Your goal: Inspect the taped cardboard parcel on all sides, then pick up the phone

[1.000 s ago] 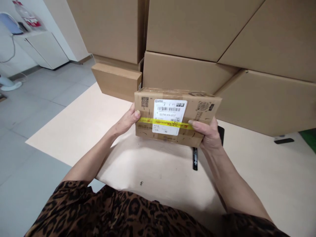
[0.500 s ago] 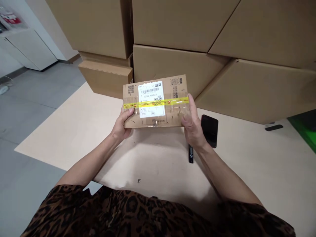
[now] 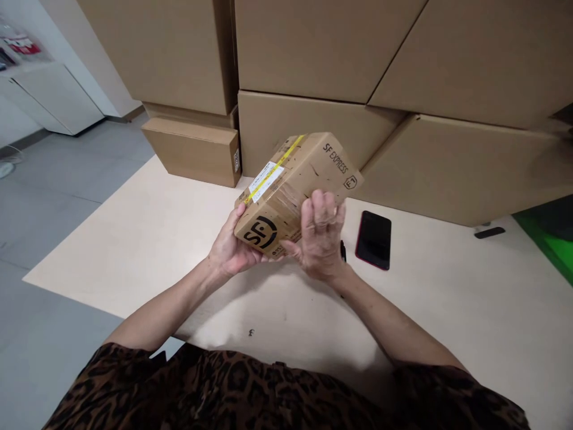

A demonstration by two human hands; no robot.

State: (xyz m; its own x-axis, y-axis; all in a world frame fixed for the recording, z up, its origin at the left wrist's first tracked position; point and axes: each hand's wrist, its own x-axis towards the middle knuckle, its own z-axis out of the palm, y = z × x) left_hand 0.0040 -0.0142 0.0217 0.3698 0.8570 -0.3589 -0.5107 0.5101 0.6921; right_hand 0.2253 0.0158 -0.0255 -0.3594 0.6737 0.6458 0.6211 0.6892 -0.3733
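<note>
You are holding both arms (image 3: 165, 310) (image 3: 394, 322) out in front. Your left hand (image 3: 234, 245) is facing palm up. Your right hand (image 3: 320, 242) is showing its back, fingers (image 3: 319, 206) pointing away.

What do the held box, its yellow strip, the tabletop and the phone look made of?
Held box: cardboard, matte brown, with creases and printed lettering.
Yellow strip: probably thin plastic tape, lying flat over the label.
Tabletop: pale, smooth; wood or laminate, can't tell.
Phone: likely glass front, dark and glossy; red edge, material unclear.
</note>
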